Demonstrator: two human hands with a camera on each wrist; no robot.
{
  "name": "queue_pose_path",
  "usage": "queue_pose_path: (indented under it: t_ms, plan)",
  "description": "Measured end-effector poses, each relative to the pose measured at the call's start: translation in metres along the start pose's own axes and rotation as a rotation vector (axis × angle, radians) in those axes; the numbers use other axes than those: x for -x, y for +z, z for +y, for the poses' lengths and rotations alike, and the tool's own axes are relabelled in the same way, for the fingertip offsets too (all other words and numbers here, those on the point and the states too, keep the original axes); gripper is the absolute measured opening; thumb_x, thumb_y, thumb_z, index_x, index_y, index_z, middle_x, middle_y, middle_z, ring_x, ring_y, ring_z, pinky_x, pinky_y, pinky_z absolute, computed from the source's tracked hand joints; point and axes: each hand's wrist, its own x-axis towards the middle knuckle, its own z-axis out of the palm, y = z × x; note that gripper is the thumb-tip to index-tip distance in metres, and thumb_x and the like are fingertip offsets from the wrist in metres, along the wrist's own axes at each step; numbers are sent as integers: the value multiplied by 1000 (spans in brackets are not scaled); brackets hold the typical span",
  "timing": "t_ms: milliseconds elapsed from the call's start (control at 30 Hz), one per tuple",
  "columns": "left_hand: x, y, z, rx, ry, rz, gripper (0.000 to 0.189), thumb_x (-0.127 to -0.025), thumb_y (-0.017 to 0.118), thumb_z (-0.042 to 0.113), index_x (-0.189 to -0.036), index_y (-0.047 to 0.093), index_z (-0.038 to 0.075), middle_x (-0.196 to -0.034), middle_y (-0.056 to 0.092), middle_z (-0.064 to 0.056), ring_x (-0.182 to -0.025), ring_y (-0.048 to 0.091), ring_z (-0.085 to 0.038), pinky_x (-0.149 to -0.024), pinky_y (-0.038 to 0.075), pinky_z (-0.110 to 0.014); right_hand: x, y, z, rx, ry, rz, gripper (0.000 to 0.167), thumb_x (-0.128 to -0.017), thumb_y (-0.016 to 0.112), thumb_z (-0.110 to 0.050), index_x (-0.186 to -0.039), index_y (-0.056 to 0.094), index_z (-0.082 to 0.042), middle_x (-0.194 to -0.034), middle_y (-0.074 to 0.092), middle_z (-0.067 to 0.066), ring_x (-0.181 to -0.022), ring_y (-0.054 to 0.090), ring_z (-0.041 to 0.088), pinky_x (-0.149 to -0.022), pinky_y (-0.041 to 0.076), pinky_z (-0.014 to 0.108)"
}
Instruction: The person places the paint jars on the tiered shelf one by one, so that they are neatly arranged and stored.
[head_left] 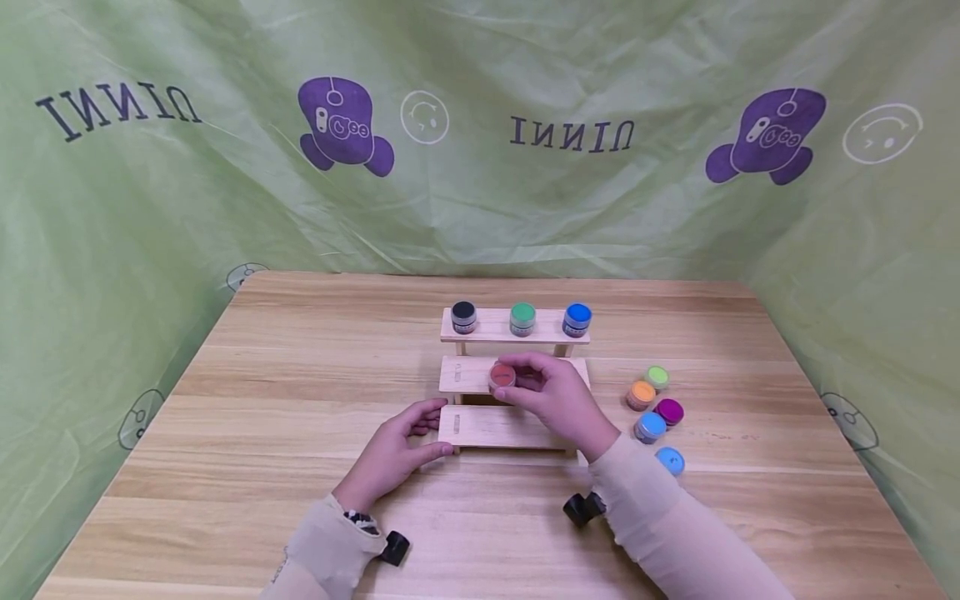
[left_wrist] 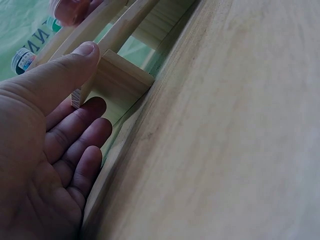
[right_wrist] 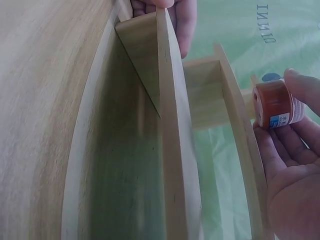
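Note:
A three-tier wooden display stand stands on the table. My left hand holds the left end of its lowest step, thumb at the front corner and fingers curled at the side. Between thumb and fingers, my right hand pinches a small paint jar with reddish-brown contents. In the head view this jar sits over the middle step; whether it touches the wood, I cannot tell. Along the top step are a black jar, a green jar and a blue jar.
Right of the stand is a loose group of jars: light green, orange, magenta and light blue. Another light blue jar is near the right sleeve. A green printed cloth hangs around the table.

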Motion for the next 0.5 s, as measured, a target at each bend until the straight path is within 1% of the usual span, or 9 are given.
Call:
queue_pose_path:
  t_ms: [167, 500]
  plan:
    - [0, 0, -1, -4, 8, 0, 64, -81, 85, 22, -137, 58, 7, -116, 69, -3, -110, 63, -20, -97, 51, -34, -3, 4, -3, -24, 10, -7, 40, -86, 81, -10, -123, 67, -4, -114, 70, 9, -108, 69, 21, -91, 55, 25]
    - [-1, 0, -3, -3, -7, -7, 65, -81, 85, 24, -138, 58, 8, -117, 68, -3, -109, 62, -20, -98, 51, -35, -9, 11, -6, -14, 44, -3, 41, -85, 82, -13, -123, 68, -7, -114, 71, 5, -108, 69, 18, -91, 55, 26]
